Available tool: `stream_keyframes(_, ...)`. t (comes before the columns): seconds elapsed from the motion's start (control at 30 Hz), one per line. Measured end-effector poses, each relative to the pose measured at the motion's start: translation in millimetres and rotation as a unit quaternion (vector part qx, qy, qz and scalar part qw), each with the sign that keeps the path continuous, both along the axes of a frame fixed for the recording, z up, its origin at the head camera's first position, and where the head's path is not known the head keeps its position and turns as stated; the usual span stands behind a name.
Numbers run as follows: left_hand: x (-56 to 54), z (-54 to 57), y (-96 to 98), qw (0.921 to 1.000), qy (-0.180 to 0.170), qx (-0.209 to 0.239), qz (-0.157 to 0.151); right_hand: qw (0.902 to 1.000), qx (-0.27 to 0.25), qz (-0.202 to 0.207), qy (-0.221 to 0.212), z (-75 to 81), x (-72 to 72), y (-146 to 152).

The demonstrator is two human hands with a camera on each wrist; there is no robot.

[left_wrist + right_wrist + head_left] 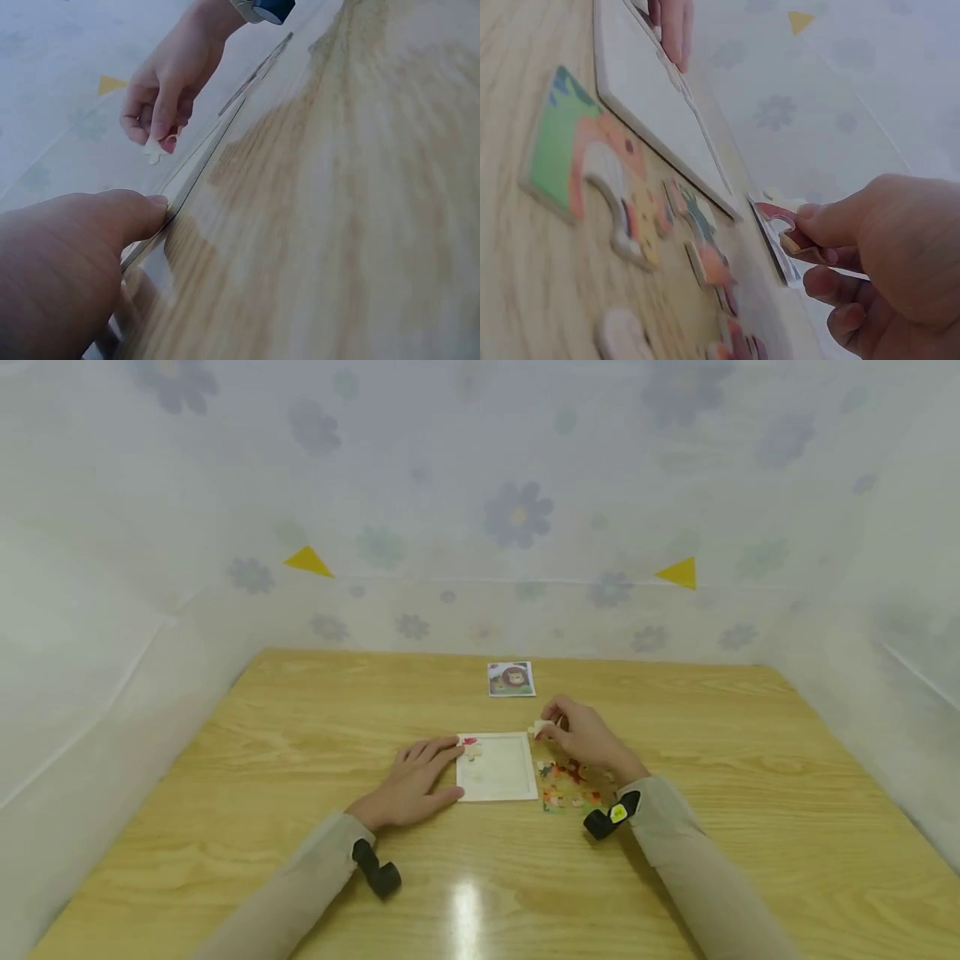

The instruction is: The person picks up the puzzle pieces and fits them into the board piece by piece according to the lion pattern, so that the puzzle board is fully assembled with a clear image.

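Jigsaw piece in hand: at the centre right of the head view, a jigsaw piece (538, 728) sits just off the tray's upper right corner; its pale side shows there, while the right wrist view shows dark red on it and a curved notch.
Right hand: the right hand (588, 739) grasps that piece between thumb and fingers.
Left hand: the left hand (408, 789) holds nothing, its fingers extended at the left side of the tray; the left wrist view shows the thumb touching the rim.
Puzzle tray: the white square tray (502, 774) lies at the centre of the head view, a pink-marked piece (470, 743) in its upper left corner; the left wrist view shows it nearly edge-on, hiding its floor.
Loose pieces: colourful jigsaw pieces (570, 783) lie right of the tray; the right wrist view brings up a green-and-orange one (559, 150) large at left.
In the way: the right wrist camera (611, 817) overlaps the lower right of the loose pieces in the head view.
Lion card: a lion picture card (512, 679) lies above the tray.
Surroundings: wood-grain table (300, 718), flowered curtain (517, 514) behind, two yellow triangles (307, 562) on it.
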State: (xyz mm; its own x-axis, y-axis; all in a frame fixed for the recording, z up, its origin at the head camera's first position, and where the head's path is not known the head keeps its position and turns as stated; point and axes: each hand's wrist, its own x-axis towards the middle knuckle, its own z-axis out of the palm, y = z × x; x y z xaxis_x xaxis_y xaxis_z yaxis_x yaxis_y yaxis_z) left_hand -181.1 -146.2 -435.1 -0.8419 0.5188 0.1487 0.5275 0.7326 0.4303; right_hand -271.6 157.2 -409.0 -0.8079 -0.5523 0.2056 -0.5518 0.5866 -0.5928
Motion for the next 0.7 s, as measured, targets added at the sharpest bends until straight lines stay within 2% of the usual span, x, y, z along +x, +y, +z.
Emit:
stream_keyframes(0.17,-2.9,3.4,2.4,1.0000,-0.004,0.003,-0.001,0.9997,-0.018,0.017,-0.007,2.5,2.8,-24.8)
stream_keyframes(0.37,-2.0,4.8,1.1,1.0000,-0.008,0.000,0.003,0.9983,-0.040,0.023,-0.035,-3.3,6.6,-54.1)
stream_keyframes(0.53,1.9,1.9,-0.3,0.9998,-0.016,-0.005,0.009,0.9984,-0.029,0.019,-0.045,-7.6,8.9,-70.0)
stream_keyframes(0.7,2.3,0.3,-0.1,0.9999,-0.010,0.008,0.010,0.9990,0.001,0.006,-0.045,-6.5,6.3,-76.1)
